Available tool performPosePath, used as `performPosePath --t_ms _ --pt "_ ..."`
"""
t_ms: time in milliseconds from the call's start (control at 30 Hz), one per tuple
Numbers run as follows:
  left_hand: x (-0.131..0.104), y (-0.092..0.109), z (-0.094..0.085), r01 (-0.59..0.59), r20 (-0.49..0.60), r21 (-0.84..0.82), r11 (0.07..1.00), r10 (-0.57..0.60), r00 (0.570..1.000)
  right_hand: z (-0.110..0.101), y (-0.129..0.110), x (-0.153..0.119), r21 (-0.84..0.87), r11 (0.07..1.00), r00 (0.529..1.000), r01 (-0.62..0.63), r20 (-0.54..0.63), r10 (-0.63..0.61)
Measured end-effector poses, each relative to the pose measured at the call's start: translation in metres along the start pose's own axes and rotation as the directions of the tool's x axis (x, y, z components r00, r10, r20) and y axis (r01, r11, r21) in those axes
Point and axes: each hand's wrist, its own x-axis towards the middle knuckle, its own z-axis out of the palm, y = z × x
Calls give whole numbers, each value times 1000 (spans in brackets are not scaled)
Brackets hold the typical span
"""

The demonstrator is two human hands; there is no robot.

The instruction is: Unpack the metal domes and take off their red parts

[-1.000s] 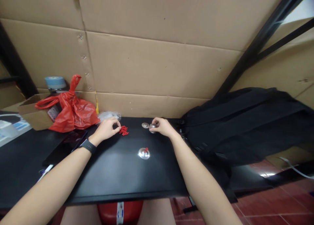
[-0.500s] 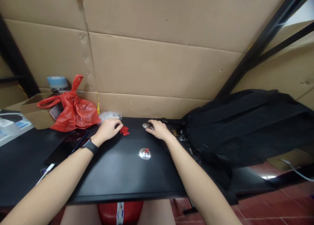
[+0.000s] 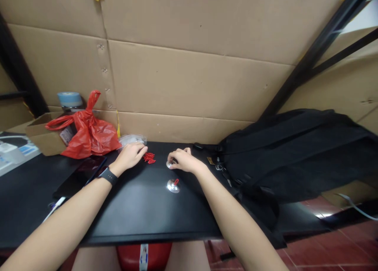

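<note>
My right hand (image 3: 183, 160) has its fingers curled around the edge of a small shiny cymbal (image 3: 170, 163), most of which my fingers hide. Nearer to me on the black table lies a second cymbal (image 3: 173, 186), a round silver disc with a raised middle and a red cord loop at its centre. My left hand (image 3: 132, 154) rests on the table with nothing visible in it, fingers loosely bent and the thumb side towards a small heap of red cords (image 3: 149, 157). Behind that hand lies a clear plastic bag (image 3: 132, 139).
A black backpack (image 3: 301, 156) fills the right side, its straps and keys (image 3: 219, 167) near my right forearm. On the left are a tied red plastic bag (image 3: 88, 133), a cardboard box (image 3: 45, 139), a dark phone (image 3: 79, 176) and a white power strip (image 3: 17, 156). Cardboard (image 3: 189, 82) walls the back.
My right hand has moved nearer and slightly left, bringing the cymbal at its fingers along, and its fingers are more curled. My left hand has stayed almost still.
</note>
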Motion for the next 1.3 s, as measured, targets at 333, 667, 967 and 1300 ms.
performPosePath --t_ms 333,667,967,1300 --pt "0 -3 6 -38 8 -62 997 38 999 -6 -10 -12 137 988 997 66 24 -70" --pt "2 0 4 -88 10 -52 995 89 996 -6 70 -1 603 797 802 45 -497 331" --pt "2 6 1 -117 14 -40 992 117 993 15 91 -1 576 797 900 -179 -233 370" --pt "2 8 1 -133 13 -25 991 133 991 -20 19 -20 601 799 909 -26 346 -231"
